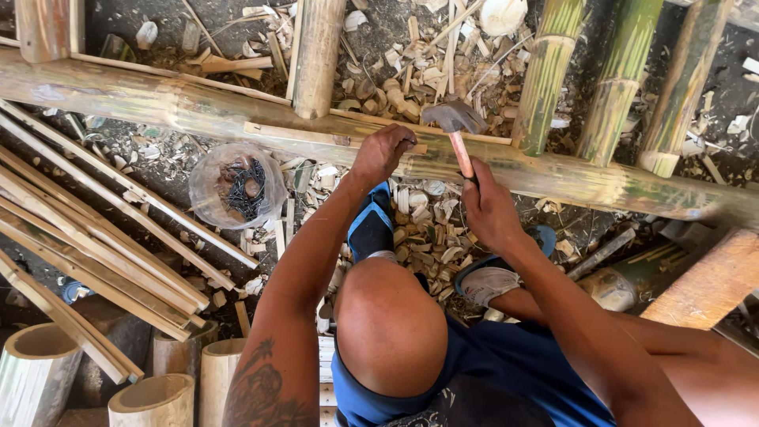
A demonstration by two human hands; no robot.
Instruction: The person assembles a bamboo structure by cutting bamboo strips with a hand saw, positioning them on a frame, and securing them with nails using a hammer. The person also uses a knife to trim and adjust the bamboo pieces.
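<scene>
Here, every place is given against the long bamboo pole (198,107) that runs across the view.

Split strips: a bundle of thin bamboo strips (103,237) fans out below the pole's left end, well apart from both hands.

Cut sections: short hollow bamboo sections (150,399) stand below the strips, far under the pole.

Nail tub: a clear plastic tub of dark nails (237,186) sits on the ground just below the pole, to the left of the left hand.

Thin slat: a narrow slat (308,134) lies flat along the pole's top face and reaches under the left hand.

Left hand: the left hand (382,152) rests on the pole and slat, its grip pinched narrow at the fingertips; what it pinches is too small to tell.

Hammer: the hammer (453,119) has its dark head over the pole's far edge, just right of the left hand's fingers, with its wooden handle slanting down across the pole.

Right hand: the right hand (490,209) lies on the near side of the pole, its grip wrapped tight round the hammer's handle end.

Upright poles: three greenish bamboo poles (545,79) lean from the pole's far side, right of the hammer.

Shavings: bamboo chips (427,229) litter the ground on both sides of the pole.
</scene>
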